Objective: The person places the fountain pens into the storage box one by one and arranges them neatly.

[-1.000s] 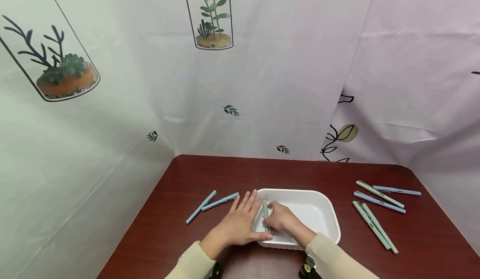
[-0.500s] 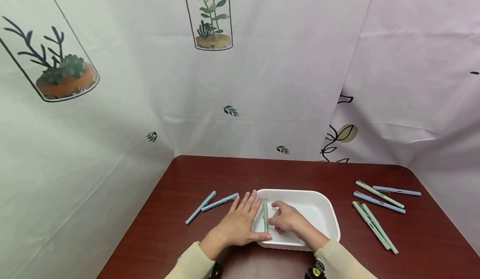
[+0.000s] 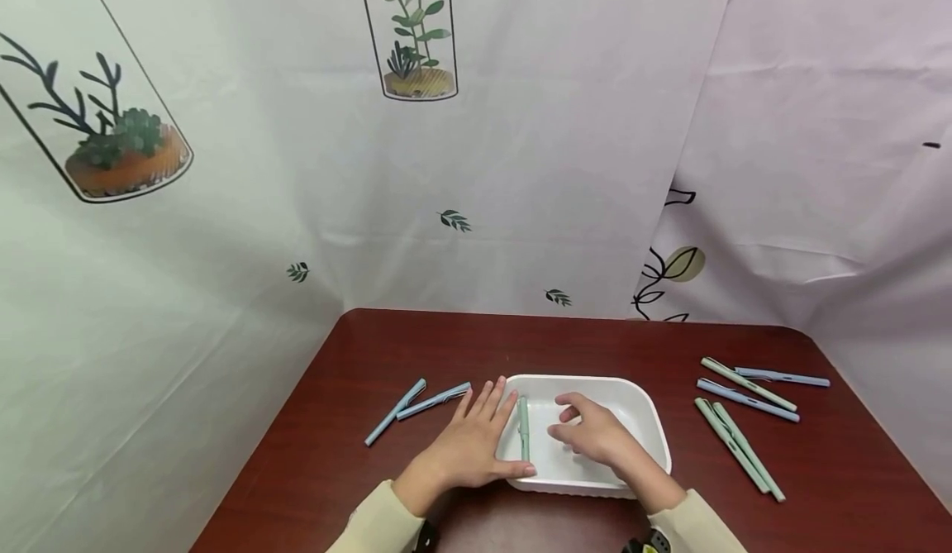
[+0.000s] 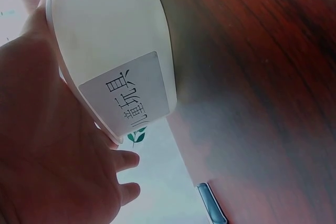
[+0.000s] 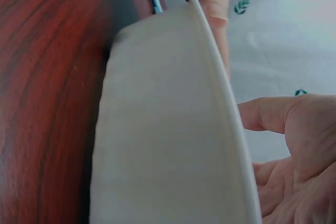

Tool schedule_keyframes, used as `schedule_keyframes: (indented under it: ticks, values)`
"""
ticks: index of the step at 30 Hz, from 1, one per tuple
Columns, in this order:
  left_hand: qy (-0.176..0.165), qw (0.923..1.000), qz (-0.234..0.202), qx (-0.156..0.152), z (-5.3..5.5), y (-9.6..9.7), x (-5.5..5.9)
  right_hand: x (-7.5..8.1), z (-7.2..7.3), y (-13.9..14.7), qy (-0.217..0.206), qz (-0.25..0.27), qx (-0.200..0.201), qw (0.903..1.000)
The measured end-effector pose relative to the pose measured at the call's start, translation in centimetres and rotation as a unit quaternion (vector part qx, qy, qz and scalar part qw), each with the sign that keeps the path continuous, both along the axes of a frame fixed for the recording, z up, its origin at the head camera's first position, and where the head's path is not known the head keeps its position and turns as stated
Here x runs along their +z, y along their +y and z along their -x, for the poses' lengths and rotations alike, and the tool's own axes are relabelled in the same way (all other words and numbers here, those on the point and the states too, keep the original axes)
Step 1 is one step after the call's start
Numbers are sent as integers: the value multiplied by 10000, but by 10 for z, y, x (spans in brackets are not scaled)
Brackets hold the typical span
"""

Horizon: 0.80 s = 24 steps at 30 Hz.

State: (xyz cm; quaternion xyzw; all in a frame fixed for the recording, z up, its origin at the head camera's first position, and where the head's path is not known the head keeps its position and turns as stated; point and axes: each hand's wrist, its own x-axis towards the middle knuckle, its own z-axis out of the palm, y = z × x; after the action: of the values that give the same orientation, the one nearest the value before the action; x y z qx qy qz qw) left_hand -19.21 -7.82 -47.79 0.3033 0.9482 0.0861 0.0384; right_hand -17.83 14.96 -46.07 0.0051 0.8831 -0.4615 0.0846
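Think of the white tray (image 3: pixel 625 400) as a clock on the red-brown table (image 3: pixel 446 342), with 12 o'clock far from the person. One green pen (image 3: pixel 524 429) lies in the tray on the 9 o'clock side, pointing toward 12. The left hand (image 3: pixel 472 447) rests on the tray's 9 o'clock edge, fingers spread wide, with its thumb across the rim near 7 o'clock, just beside the pen's near end. The right hand (image 3: pixel 598 437) is over the middle of the tray. Its thumb and first finger are a little apart, with just air between them.

The head view shows more pens outside the tray. Two blue pens (image 3: pixel 396 412) lie at 9 o'clock. At 3 o'clock are two green pens side by side (image 3: pixel 739 450), and near 2 o'clock one more green pen (image 3: pixel 749 384) lies by two more blue pens (image 3: pixel 747 400).

Only the left wrist view shows a label (image 4: pixel 128 93) with black writing on the tray's outside. The right wrist view shows a plain white side. Both wrist views hide the tray's inside, so only the head view shows the pen in there.
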Motion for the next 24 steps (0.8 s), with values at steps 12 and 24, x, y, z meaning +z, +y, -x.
schedule_keyframes:
  ticks: [12, 24]
  values:
    - [90, 9999, -87, -48, 1, 0, -2, 21, -12, 33, 365, -82, -152, 9992]
    - [92, 9999, -47, -65, 1, 0, -1, 21, -26, 64, 471, -220, -436, 9977]
